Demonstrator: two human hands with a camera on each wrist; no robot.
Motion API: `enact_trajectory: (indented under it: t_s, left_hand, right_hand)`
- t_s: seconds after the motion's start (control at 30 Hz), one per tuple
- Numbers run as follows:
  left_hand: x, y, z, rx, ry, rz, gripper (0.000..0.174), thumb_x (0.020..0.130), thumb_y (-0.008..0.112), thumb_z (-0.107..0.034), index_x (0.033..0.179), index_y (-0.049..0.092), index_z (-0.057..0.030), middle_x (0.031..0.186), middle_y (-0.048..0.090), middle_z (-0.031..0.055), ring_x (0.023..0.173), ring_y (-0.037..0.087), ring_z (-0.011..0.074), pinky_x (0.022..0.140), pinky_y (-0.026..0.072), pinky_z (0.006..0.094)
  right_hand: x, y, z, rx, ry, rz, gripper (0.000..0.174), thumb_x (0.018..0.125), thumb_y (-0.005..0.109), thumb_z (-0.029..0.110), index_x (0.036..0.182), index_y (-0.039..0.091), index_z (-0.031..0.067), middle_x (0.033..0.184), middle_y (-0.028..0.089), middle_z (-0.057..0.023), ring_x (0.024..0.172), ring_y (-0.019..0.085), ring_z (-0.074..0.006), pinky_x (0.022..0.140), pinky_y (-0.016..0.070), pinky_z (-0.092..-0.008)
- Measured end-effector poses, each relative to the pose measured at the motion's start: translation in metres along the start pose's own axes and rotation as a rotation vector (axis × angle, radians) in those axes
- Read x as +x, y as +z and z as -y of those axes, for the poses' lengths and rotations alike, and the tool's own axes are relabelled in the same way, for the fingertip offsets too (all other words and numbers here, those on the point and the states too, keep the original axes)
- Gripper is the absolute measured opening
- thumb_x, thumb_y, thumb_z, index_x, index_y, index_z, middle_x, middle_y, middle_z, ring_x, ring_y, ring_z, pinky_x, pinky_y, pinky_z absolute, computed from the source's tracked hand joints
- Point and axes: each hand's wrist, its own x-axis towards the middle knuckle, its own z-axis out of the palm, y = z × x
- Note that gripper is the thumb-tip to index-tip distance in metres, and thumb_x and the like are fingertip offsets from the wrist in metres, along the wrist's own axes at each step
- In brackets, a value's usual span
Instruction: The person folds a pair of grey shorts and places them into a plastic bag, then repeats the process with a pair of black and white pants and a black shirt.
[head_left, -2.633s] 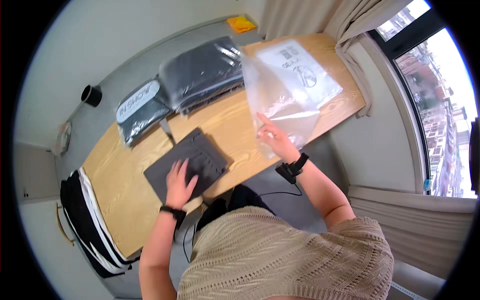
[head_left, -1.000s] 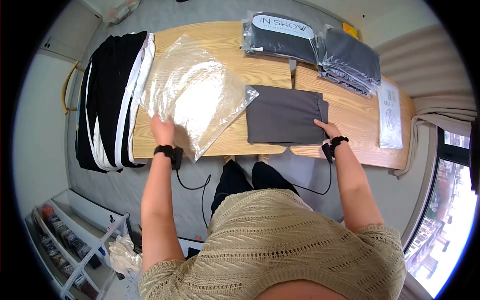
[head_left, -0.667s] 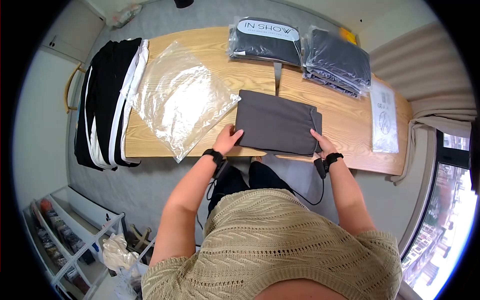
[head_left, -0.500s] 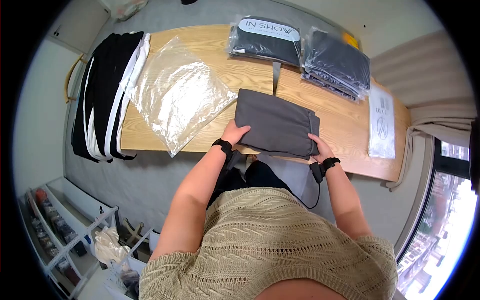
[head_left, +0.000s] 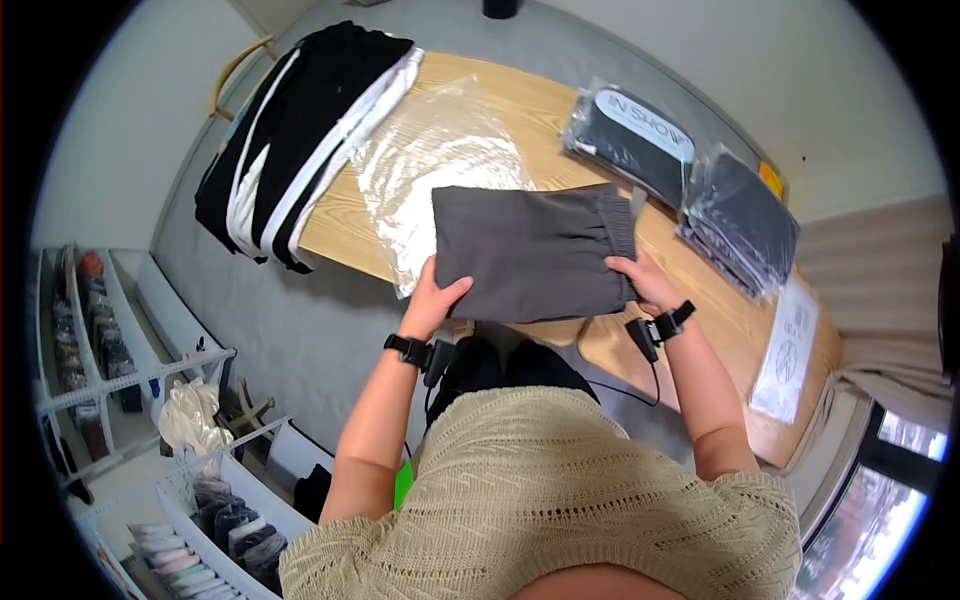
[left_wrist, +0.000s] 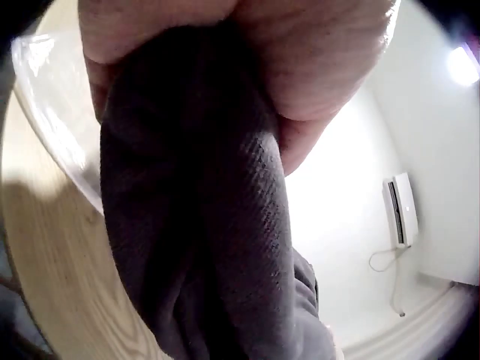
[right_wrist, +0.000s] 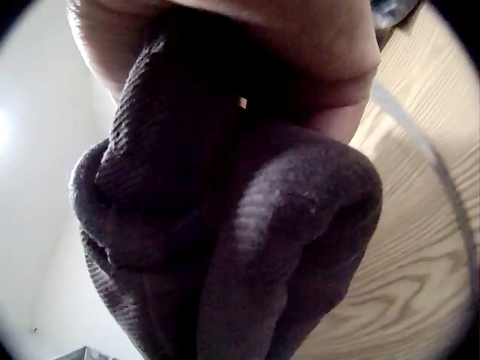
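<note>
Above the worktop (head_left: 350,225), both hands, left (head_left: 432,300) and right (head_left: 650,283), grip folded dark gray fabric (head_left: 530,250), thumbs on top, fingers curled beneath opposite sides.

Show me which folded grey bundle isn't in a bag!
The bare grey bundle, held between left hand and right hand; the labelled pack and plain pack are bagged.
</note>
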Motion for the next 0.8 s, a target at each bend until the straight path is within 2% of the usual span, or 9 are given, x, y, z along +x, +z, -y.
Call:
enact_trajectory:
  t_s: [0.2, 0.27, 0.33, 0.37, 0.53, 0.6, 0.67, 0.7, 0.8]
  left_hand:
    - [-0.003, -0.062, 0.023, -0.039, 0.016, -0.298, 0.058, 0.081, 0.067, -0.009, 0.130, 0.037, 0.0010, 0.124, 0.051, 0.0131, 0.113, 0.050, 0.0206, 0.097, 0.0403, 0.0326]
    - [0.008, -0.082, 0.063, 0.032, 0.028, -0.366, 0.057, 0.081, 0.069, -0.015, 0.127, 0.040, 0.0022, 0.117, 0.054, 0.0119, 0.106, 0.052, 0.0192, 0.092, 0.0425, 0.0316]
    - [0.015, -0.100, 0.096, 0.266, -0.380, -0.479, 0.060, 0.080, 0.071, -0.023, 0.125, 0.042, 0.0040, 0.108, 0.055, 0.0106, 0.096, 0.053, 0.0173, 0.085, 0.0445, 0.0299]
    - [0.015, -0.097, 0.094, 0.115, -0.287, -0.518, 0.059, 0.077, 0.073, -0.021, 0.119, 0.045, 0.0086, 0.093, 0.054, 0.0066, 0.079, 0.051, 0.0131, 0.069, 0.0459, 0.0284]
    - [0.011, -0.094, 0.080, 0.140, -0.304, -0.393, 0.060, 0.079, 0.071, -0.021, 0.123, 0.041, 0.0071, 0.106, 0.055, 0.0110, 0.093, 0.054, 0.0175, 0.081, 0.0457, 0.0294]
    - [0.012, -0.089, 0.076, 0.106, -0.264, -0.354, 0.061, 0.080, 0.070, -0.022, 0.127, 0.039, 0.0040, 0.110, 0.055, 0.0127, 0.098, 0.055, 0.0190, 0.084, 0.0451, 0.0297]
    - [0.012, -0.083, 0.070, 0.106, -0.122, -0.337, 0.065, 0.080, 0.067, -0.016, 0.132, 0.034, 0.0041, 0.120, 0.052, 0.0163, 0.107, 0.053, 0.0224, 0.091, 0.0434, 0.0304]
    - [0.011, -0.077, 0.061, 0.112, -0.129, -0.330, 0.065, 0.080, 0.067, -0.016, 0.132, 0.034, 0.0041, 0.120, 0.052, 0.0163, 0.107, 0.053, 0.0224, 0.091, 0.0434, 0.0304]
    - [0.017, -0.056, 0.041, 0.302, 0.056, -0.345, 0.069, 0.078, 0.065, -0.011, 0.135, 0.030, 0.0051, 0.126, 0.048, 0.0186, 0.112, 0.051, 0.0245, 0.095, 0.0412, 0.0319]
  right_hand:
    - [0.113, 0.044, -0.015, -0.179, -0.013, 0.179, 0.048, 0.083, 0.062, 0.008, 0.126, 0.045, -0.0012, 0.114, 0.058, -0.0080, 0.097, 0.057, -0.0153, 0.087, 0.0451, -0.0285]
    - [0.148, 0.044, -0.040, -0.190, 0.092, 0.149, 0.047, 0.083, 0.063, 0.009, 0.126, 0.045, -0.0007, 0.113, 0.059, -0.0083, 0.097, 0.057, -0.0151, 0.086, 0.0453, -0.0281]
    - [0.163, 0.044, -0.057, -0.219, 0.133, 0.115, 0.045, 0.084, 0.063, 0.012, 0.125, 0.046, 0.0003, 0.111, 0.060, -0.0088, 0.098, 0.058, -0.0163, 0.087, 0.0457, -0.0288]
    - [0.163, 0.048, -0.055, -0.158, 0.232, 0.043, 0.045, 0.085, 0.063, 0.012, 0.124, 0.046, 0.0007, 0.112, 0.060, -0.0091, 0.099, 0.058, -0.0172, 0.088, 0.0460, -0.0297]
    - [0.169, 0.033, -0.054, -0.053, 0.385, 0.063, 0.046, 0.085, 0.064, 0.015, 0.124, 0.045, 0.0009, 0.114, 0.059, -0.0091, 0.102, 0.058, -0.0192, 0.090, 0.0467, -0.0330]
    - [0.168, 0.030, -0.057, -0.035, 0.394, 0.080, 0.060, 0.082, 0.066, 0.011, 0.134, 0.037, 0.0018, 0.127, 0.052, -0.0118, 0.112, 0.053, -0.0218, 0.095, 0.0430, -0.0319]
    - [0.166, 0.032, -0.070, -0.224, -0.016, 0.115, 0.081, 0.077, 0.067, 0.005, 0.144, 0.022, 0.0043, 0.141, 0.036, -0.0139, 0.125, 0.042, -0.0235, 0.101, 0.0362, -0.0308]
    - [0.154, 0.046, -0.053, -0.177, 0.039, 0.170, 0.094, 0.074, 0.067, 0.001, 0.148, 0.009, 0.0093, 0.149, 0.021, -0.0141, 0.133, 0.030, -0.0223, 0.105, 0.0292, -0.0302]
    - [0.145, 0.060, -0.051, -0.445, -0.221, 0.206, 0.093, 0.075, 0.065, 0.000, 0.148, 0.011, 0.0128, 0.149, 0.022, -0.0149, 0.133, 0.029, -0.0219, 0.106, 0.0277, -0.0302]
